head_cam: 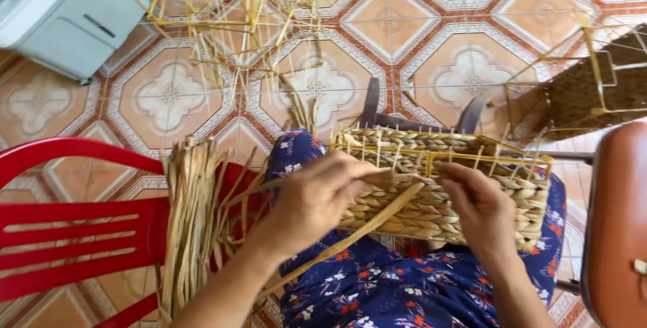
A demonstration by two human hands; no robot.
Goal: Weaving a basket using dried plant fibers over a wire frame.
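On the lap, over a blue flowered dress [377,287], lies a half-woven basket [441,186] on a yellow wire frame. The left hand [317,196] is pinched shut on a flat straw strand [350,237] that runs slanting down across the basket's side; the right hand [482,206] presses curled fingers against the weave, though whether it grips anything I cannot tell. Just left, a bundle of dry straw [192,213] rests on a red plastic chair [74,233]. Beyond, bare patterned floor tiles [391,24] lie open between a yellow wire frame [229,18], a grey box [64,14] and another basket [586,92].
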